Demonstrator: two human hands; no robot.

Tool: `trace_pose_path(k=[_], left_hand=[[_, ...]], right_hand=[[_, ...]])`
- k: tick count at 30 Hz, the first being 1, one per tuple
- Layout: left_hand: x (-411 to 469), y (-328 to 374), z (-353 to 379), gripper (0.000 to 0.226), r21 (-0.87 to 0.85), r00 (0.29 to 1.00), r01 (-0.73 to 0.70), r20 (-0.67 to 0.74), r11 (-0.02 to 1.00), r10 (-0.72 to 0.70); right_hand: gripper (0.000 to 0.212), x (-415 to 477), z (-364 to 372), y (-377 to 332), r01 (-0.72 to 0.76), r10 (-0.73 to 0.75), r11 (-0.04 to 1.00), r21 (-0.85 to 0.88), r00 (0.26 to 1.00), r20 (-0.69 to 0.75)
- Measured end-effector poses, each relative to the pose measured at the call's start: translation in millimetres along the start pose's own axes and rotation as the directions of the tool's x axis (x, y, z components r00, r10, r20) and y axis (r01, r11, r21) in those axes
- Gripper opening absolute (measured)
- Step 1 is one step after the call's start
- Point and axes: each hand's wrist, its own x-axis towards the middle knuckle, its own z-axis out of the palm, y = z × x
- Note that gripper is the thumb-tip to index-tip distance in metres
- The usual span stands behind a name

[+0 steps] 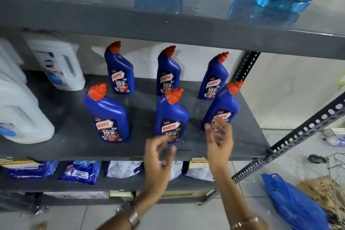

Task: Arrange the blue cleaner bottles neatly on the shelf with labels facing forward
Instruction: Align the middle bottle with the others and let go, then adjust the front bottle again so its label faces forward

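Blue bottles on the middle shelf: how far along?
Mostly done: six blue bottles stand upright in two rows of three, labels forward, e.g. front-left bottle. Neither hand holds anything: left hand is open and free; right hand hovers in front of the front-right bottle. Left: at most small spacing tweaks.

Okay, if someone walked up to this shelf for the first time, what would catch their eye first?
Probably the six blue cleaner bottles with orange-red caps, standing in two rows of three on the dark middle shelf, labels forward. Next, the two bare hands in front: the left hand open below the front middle bottle, the right hand overlapping the front right bottle.
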Motion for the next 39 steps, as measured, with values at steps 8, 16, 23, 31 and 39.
trace_pose_path(k=[8, 16, 23, 31, 39], left_hand=[[45.3, 3.5, 111.4, 0.066, 0.148, 0.959, 0.13, 0.231, 0.98, -0.162], [89.0, -38.1, 128.0, 0.04, 0.196, 0.945, 0.104, 0.286, 0.975, -0.158], [77.1, -35.3, 120.0, 0.026, 0.168, 0.947, 0.055, 0.303, 0.984, -0.105], [48.1, -16.8, 106.5, 0.03, 0.103, 0.942, 0.118, 0.304, 0.988, -0.144], [46.0, -15.1, 111.4, 0.028, 0.076, 0.946, 0.167, 0.268, 0.983, -0.182]], right_hand=[[0.054, 78.4, -56.3, 21.2, -0.201, 0.224, 0.97, -0.138, 0.959, 0.176], [0.022, 100.7, -57.5, 32.5, -0.171, 0.17, 0.985, -0.02, 0.949, 0.265], [0.021, 88.2, -69.0, 37.7, -0.16, 0.16, 0.987, -0.024, 0.947, 0.279], [0.021, 60.3, -81.0, 32.4, -0.153, 0.149, 0.988, -0.009, 0.944, 0.295], [0.018, 58.2, -81.0, 28.8, -0.19, 0.173, 0.981, 0.04, 0.949, 0.262]])
